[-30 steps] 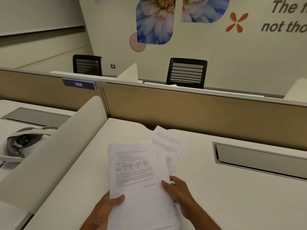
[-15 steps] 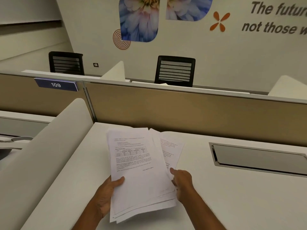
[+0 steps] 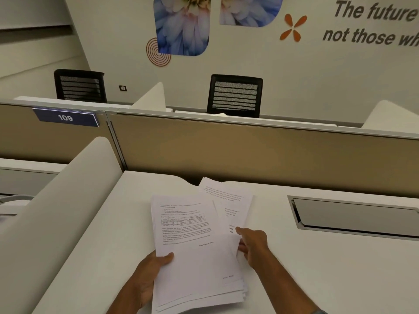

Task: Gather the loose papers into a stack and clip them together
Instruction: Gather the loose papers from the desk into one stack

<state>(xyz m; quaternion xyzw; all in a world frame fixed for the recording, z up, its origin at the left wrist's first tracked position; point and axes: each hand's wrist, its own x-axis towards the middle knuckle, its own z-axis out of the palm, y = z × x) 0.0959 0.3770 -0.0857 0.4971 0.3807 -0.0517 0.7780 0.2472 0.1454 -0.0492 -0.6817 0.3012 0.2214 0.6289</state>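
A stack of white printed papers (image 3: pixel 192 252) is held above the white desk (image 3: pixel 317 268), its top sheet showing text and a small table. My left hand (image 3: pixel 149 279) grips the stack's left edge, thumb on top. My right hand (image 3: pixel 251 243) holds the right edge, thumb pressing on two skewed sheets (image 3: pixel 229 200) that fan out to the upper right. The stack's lower edges are uneven. No clip is in view.
A tan partition (image 3: pixel 249 150) closes the desk's far side. A curved white divider (image 3: pixel 63 200) bounds it on the left. A metal cable flap (image 3: pixel 356 216) is set into the desk at right. Two black chairs (image 3: pixel 234 96) stand beyond.
The skewed sheets have fanned out farther to the upper right, and my right thumb now rests on them. The view has shifted slightly.
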